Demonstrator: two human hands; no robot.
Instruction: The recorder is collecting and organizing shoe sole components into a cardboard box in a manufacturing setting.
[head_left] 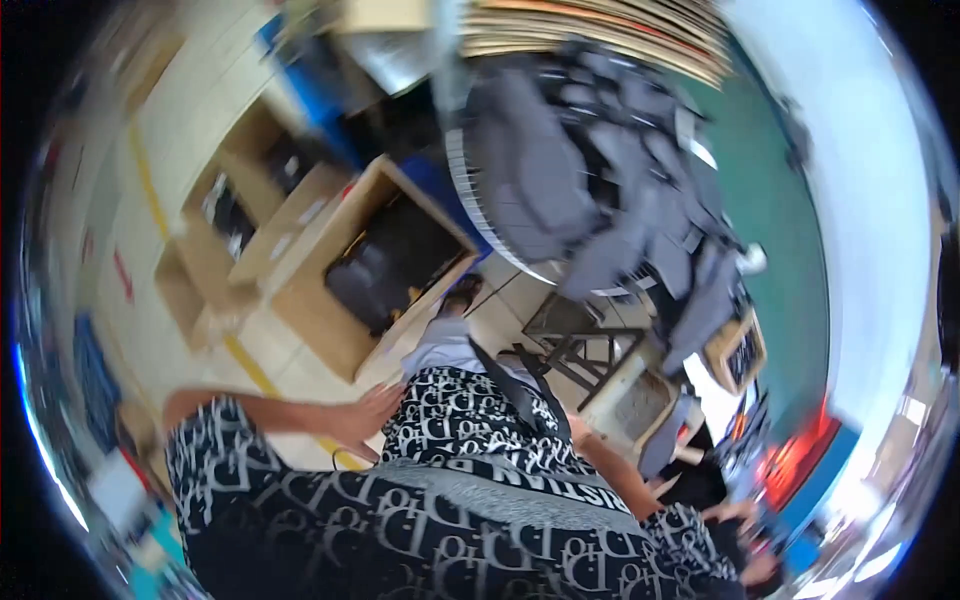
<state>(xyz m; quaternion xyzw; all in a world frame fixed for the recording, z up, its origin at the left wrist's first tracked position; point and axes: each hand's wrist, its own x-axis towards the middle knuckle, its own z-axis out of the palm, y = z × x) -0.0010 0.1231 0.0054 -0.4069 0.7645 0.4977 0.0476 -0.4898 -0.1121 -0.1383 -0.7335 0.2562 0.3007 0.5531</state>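
Observation:
My left hand [372,415] rests at the side of my patterned black and white shirt [440,415], its fingers stretched out and nothing visible in them. On the other side, my right hand [587,436] is close to the shirt's edge and a dark strap [512,385]. Its fingers are hidden and smeared, so what it touches does not show. Ahead to the right, many dark grey flat shaped pieces [545,160] lie heaped on a round white wire rack [462,190]. Neither hand reaches them.
Open cardboard boxes [325,325] stand ahead to the left, one holding black items [395,265]. A dark metal stand [600,350] and a small tray [740,355] are at right. Stacked sheets [600,25] lie far ahead. Another person's hand [735,512] shows at lower right.

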